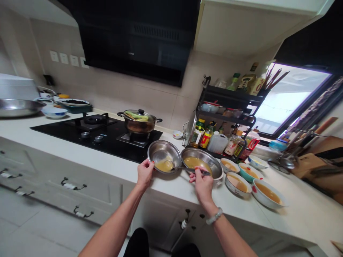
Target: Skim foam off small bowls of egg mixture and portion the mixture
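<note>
Hands apart from each other, both occupied. On my head view, I have the left hand (145,175) pinched on the near-left rim of a metal bowl (160,151), thumb over the edge. Yellowish liquid (164,165) is pooled toward the bowl's near side. My right hand (203,185), bracelet (214,216) at its wrist, is closed round the handle of a spoon (187,169). The spoon's far end lies in the metal bowl, between the two hands; I cannot tell how deep it sits.

Just beyond the right hand: a second metal bowl (213,163), same-coloured liquid inside, the handle passing over its near part. The rims are side by side; I cannot tell if they touch.

To the right of the right hand, I count four bowls (233,190) of orange-brown liquid on the desk (302,200). Beyond that hand: a black rack (233,93) with bottles (206,138). Beyond and left of the left hand: the stove (112,137), carrying a lidded pot (139,126) with something green under the glass.
</note>
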The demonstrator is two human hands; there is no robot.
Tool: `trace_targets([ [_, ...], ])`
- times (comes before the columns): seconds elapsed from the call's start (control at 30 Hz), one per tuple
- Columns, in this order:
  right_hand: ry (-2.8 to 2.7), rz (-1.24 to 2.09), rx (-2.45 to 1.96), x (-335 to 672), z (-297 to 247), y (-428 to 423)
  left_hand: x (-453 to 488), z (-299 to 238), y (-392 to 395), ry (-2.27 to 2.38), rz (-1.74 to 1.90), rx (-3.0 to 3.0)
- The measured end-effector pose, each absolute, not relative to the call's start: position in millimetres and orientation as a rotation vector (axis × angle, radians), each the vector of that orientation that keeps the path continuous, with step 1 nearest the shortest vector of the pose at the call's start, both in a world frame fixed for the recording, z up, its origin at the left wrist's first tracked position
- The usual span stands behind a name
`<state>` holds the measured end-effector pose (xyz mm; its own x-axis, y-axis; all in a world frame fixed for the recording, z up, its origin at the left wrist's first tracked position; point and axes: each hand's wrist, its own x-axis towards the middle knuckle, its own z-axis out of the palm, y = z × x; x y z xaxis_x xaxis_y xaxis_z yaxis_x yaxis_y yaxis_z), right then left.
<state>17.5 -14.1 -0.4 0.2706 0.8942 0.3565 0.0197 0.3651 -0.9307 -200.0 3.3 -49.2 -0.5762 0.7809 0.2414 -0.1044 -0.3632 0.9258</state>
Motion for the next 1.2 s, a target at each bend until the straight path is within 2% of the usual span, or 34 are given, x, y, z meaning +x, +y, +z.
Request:
trace_targets([
  [0.17,-0.926,0.854,-1.025,19.6,7.8,-11.4,-200.5,-52.0,3.8,1.288,1.978,0.947],
  [0.73,-0.820,0.869,-0.943,40.4,33.6,-7.5,-200.0,-48.4,1.6,1.315,1.970,0.964],
  [1.07,-0.821,0.592,-1.021,99.9,46.0,7.9,-198.3,-41.1,-2.6,1.304,1.983,0.941],
  [1.2,-1.072,0.367,-1.132,116.0,38.1,1.7,-198.2,-42.3,-1.9,1.285,1.980,0.929],
])
